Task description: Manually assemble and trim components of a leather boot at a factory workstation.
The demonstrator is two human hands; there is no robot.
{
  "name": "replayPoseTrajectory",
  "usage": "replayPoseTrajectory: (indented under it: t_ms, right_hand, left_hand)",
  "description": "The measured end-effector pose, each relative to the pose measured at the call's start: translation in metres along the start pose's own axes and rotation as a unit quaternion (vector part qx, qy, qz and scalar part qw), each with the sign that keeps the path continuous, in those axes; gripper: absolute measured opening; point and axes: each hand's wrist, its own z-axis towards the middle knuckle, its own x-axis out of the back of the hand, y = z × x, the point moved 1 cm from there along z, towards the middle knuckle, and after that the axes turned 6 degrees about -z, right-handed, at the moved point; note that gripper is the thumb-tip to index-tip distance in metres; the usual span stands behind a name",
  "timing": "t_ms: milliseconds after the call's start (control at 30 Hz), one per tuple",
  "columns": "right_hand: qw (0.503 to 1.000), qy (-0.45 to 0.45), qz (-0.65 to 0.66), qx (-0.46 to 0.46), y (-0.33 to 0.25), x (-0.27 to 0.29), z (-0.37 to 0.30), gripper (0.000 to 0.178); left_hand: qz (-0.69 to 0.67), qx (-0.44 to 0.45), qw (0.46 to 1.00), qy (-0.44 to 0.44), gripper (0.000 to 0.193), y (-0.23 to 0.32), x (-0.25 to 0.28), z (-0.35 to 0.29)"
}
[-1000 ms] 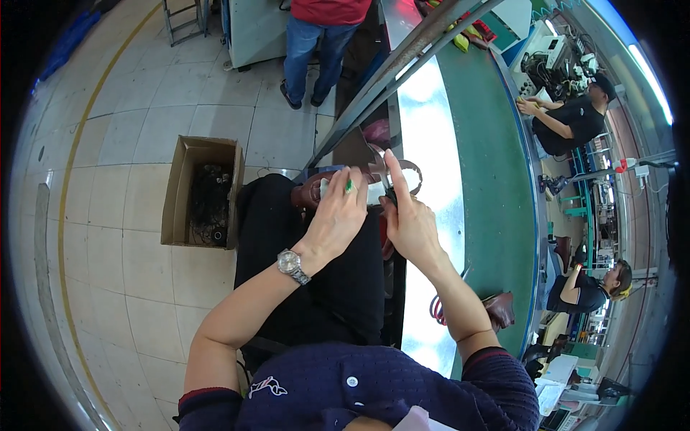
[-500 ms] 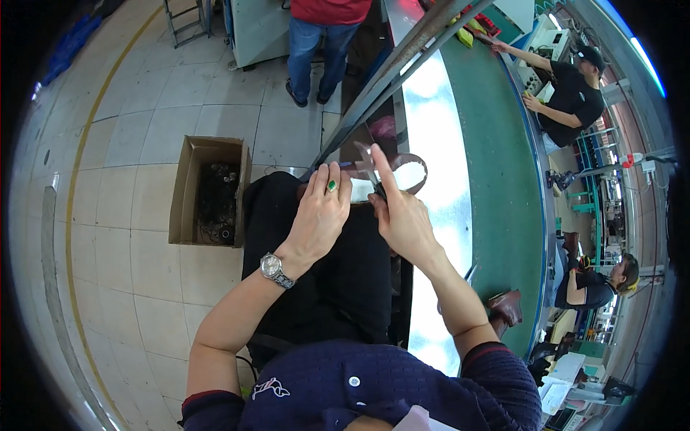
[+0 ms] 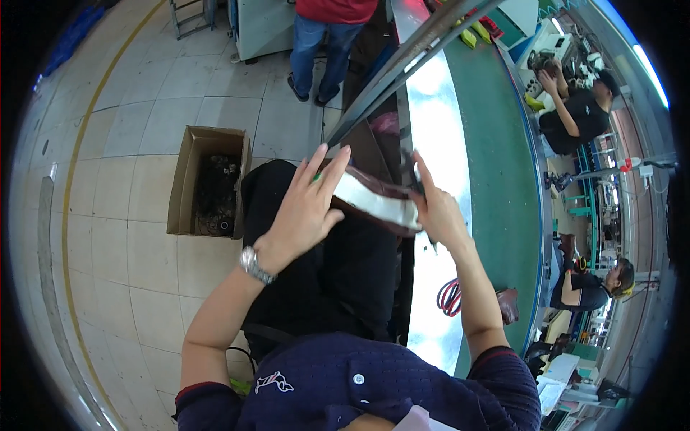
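Extending between the two hands, a brown shoe [image 3: 377, 201] with a white face is positioned above the lap [image 3: 327, 291], its right end near the metal tabletop [image 3: 440, 129]. The left hand [image 3: 305, 205] is spread wide at the shoe's left end, with the thumb held apart; whether the shoe is gripped there cannot be told. By the right hand [image 3: 438, 210], fingers curled, a dark tool [image 3: 413, 171] is held beside the shoe's opposite end; its outline is blurred. A red and dark coil [image 3: 442, 297] is placed closer to the body than the right hand. To that hand's right, a green belt [image 3: 497, 179] is located. Left of the left hand, a cardboard box [image 3: 184, 188] is set on the floor [image 3: 151, 266].
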Motion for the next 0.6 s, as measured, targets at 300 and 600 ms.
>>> replayPoseTrajectory:
  t_ms: [300,600]
  right_hand:
    - [0.948,-0.197,0.244,0.05,-0.06,-0.008,-0.058,0.061]
    - [0.94,-0.279,0.086,0.173,-0.104,0.019,-0.037,0.06]
  left_hand:
    - [-0.107,0.276,0.952,0.081,0.055,0.001,0.018,-0.08]
    - [-0.106,0.239,0.96,0.103,0.031,0.007,0.013,-0.095]
